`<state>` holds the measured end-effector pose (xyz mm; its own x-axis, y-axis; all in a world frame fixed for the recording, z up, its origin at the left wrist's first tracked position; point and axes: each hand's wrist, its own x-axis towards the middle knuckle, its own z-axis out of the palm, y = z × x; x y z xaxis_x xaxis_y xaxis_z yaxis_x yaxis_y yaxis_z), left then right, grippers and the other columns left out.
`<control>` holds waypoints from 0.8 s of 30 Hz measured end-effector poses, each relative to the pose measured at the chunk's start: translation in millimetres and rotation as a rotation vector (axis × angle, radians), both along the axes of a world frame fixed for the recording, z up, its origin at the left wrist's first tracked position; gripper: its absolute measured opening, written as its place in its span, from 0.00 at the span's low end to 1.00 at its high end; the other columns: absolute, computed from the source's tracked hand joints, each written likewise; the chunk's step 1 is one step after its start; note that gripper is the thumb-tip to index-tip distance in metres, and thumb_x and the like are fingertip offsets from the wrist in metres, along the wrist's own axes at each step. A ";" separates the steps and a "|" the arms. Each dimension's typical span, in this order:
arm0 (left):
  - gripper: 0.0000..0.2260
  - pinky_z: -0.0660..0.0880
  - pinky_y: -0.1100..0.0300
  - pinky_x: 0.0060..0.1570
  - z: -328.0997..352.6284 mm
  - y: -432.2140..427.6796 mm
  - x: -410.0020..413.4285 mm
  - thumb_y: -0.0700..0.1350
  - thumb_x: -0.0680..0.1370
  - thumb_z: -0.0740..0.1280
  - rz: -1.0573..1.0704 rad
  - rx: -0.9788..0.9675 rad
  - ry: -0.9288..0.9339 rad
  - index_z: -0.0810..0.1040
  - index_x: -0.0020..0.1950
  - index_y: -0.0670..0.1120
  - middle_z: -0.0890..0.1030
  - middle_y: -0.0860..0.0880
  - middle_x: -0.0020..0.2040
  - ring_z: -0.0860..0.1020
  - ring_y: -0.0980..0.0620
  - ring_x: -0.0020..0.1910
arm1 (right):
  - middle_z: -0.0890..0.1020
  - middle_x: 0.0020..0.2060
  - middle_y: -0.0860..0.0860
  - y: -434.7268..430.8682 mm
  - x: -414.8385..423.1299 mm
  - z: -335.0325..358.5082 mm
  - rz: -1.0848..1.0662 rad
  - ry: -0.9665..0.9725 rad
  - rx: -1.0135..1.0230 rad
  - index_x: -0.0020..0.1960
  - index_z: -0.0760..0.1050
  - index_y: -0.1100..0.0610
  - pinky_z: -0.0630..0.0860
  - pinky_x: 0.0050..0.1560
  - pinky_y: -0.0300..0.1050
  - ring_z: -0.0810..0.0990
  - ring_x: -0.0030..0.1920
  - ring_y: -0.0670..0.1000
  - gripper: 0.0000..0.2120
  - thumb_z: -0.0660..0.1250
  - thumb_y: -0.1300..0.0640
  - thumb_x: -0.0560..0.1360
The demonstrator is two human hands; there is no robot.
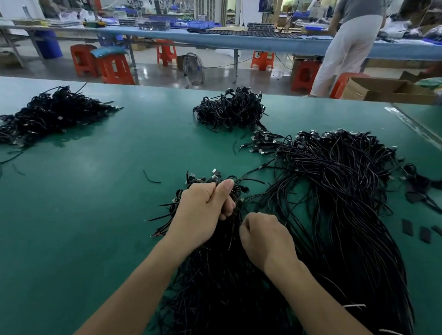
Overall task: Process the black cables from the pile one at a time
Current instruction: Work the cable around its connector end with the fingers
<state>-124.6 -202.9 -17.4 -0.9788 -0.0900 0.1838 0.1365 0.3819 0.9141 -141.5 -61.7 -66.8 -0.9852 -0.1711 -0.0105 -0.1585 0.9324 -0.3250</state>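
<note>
**Both hands in the cable bundle, near edge of the green surface**

So here's what we've got. We're looking down at a green surface with black cables all over it. The bundle of black cables we're working on lies straight in front of us, running from the near edge up towards the middle, with the connector ends at the far tip.

Our left hand sits at that far tip. Its fingers are curled round a bunch of the cables just below the connectors, and the thumb lies along the top, pointing away from us. A few silver plugs poke out just past the knuckles.

Our right hand is just beside it, a bit nearer to us and to the right, resting on the same bundle. Its fingers are curled into a fist with the thumb against the forefinger. We honestly can't tell whether there's a strand pinched in there.

Just to the right of the hands is the big pile, long cables fanned out with the connectors at the far end. It touches our bundle along one side.

Farther out there's a tangled heap in the middle and another heap off to the far left, both well apart from the hands. A few flat black strips lie at the right.

Beyond the surface there are red stools, a floor fan and a person bent over a long blue bench.
</note>
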 end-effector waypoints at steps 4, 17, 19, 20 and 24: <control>0.23 0.74 0.69 0.38 -0.4 0.1 0.6 0.52 0.83 0.61 0.016 -0.092 0.050 0.77 0.29 0.50 0.83 0.52 0.35 0.78 0.60 0.31 | 0.80 0.43 0.52 0.2 -2.9 -3.4 0.092 -0.117 0.113 0.47 0.75 0.55 0.74 0.43 0.48 0.79 0.44 0.57 0.04 0.62 0.60 0.78; 0.22 0.79 0.58 0.37 10.9 9.0 7.7 0.53 0.83 0.61 -0.182 -0.006 -0.060 0.79 0.32 0.47 0.83 0.47 0.34 0.80 0.49 0.32 | 0.80 0.39 0.47 25.1 0.5 12.0 -0.030 -0.014 -0.119 0.44 0.77 0.49 0.73 0.37 0.44 0.78 0.38 0.49 0.07 0.66 0.52 0.80; 0.24 0.76 0.64 0.32 12.9 14.0 8.1 0.53 0.84 0.59 -0.135 0.168 -0.089 0.75 0.28 0.49 0.82 0.49 0.32 0.78 0.54 0.29 | 0.82 0.37 0.45 36.6 -0.5 19.1 -0.094 -0.023 -0.277 0.44 0.80 0.49 0.76 0.36 0.39 0.80 0.36 0.45 0.06 0.68 0.52 0.79; 0.26 0.73 0.66 0.30 13.8 16.7 8.3 0.53 0.84 0.57 -0.122 0.200 -0.091 0.73 0.27 0.51 0.80 0.50 0.30 0.76 0.56 0.27 | 0.82 0.35 0.44 42.4 -0.8 22.6 -0.114 -0.002 -0.413 0.42 0.80 0.48 0.75 0.35 0.35 0.80 0.35 0.42 0.06 0.69 0.53 0.78; 0.27 0.64 0.67 0.25 15.8 26.9 10.6 0.56 0.85 0.55 -0.255 0.350 -0.144 0.67 0.26 0.52 0.70 0.53 0.26 0.65 0.55 0.25 | 0.83 0.32 0.41 44.4 3.3 38.5 -0.173 0.126 -0.939 0.40 0.83 0.48 0.73 0.35 0.34 0.78 0.31 0.38 0.06 0.73 0.56 0.75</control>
<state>-113.9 -176.0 -1.6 -0.9912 0.1244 0.0456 0.0481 0.0169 0.9987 -138.2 -17.3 -28.3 -0.9821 0.0919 0.1644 -0.1280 0.3148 -0.9405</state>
